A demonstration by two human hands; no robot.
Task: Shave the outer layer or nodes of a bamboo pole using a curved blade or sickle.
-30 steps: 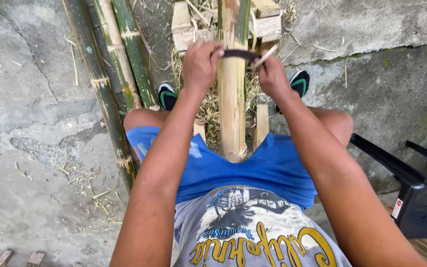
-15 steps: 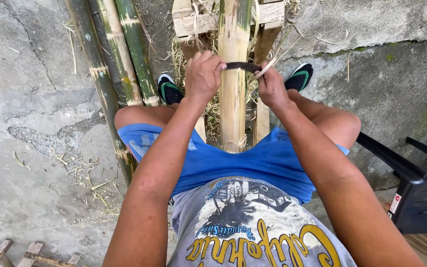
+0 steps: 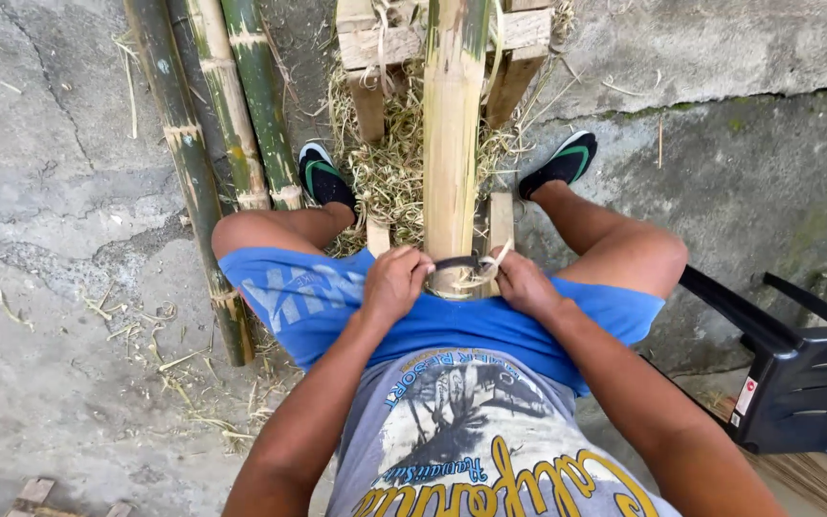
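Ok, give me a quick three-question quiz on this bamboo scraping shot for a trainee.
1. True or false: both the left hand and the right hand grip the curved blade.
2. The blade lies across which thing? A) the bamboo pole B) the black chair C) the wooden frame
3. What litters the ground between the feet?

Key: 1. True. 2. A. 3. Pale bamboo shavings.
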